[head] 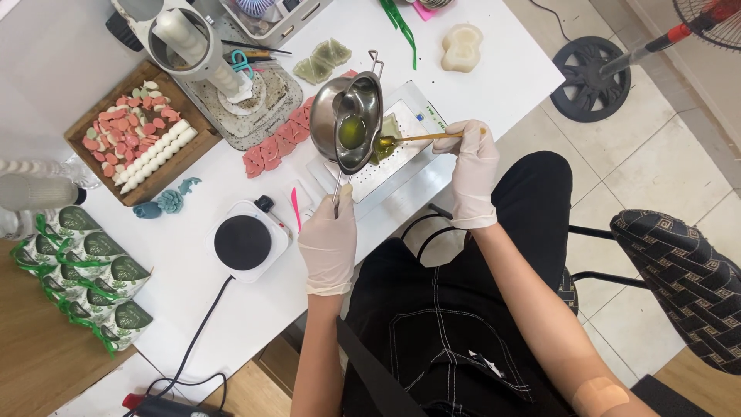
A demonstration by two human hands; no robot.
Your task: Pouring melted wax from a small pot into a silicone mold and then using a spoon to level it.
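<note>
Two hands in pale gloves work over a big white tabletop (177, 262). On its far left side sits a brown wooden tray (197, 147) full of small pink, green and white shapes. Near the front edge is a round black hot plate (242, 242) on a white base, with a black cord going down from it. In the middle lies a flat silver tray (401, 166), close to the person's body.

Over that silver tray hangs a shiny metal pot (347, 123) with yellow-green liquid inside. The pot is tipped a little, and its long thin handle points back toward the person. The left hand (328, 243) is closed tight around the end of that handle and holds the pot up.

The right hand (472, 166) is closed around a thin gold spoon (417, 139). The spoon's bowl is just beside the pot's rim, above a green shape on the silver tray.

Smallest of all, a little pink stick (295, 207) lies beside the hot plate.
</note>
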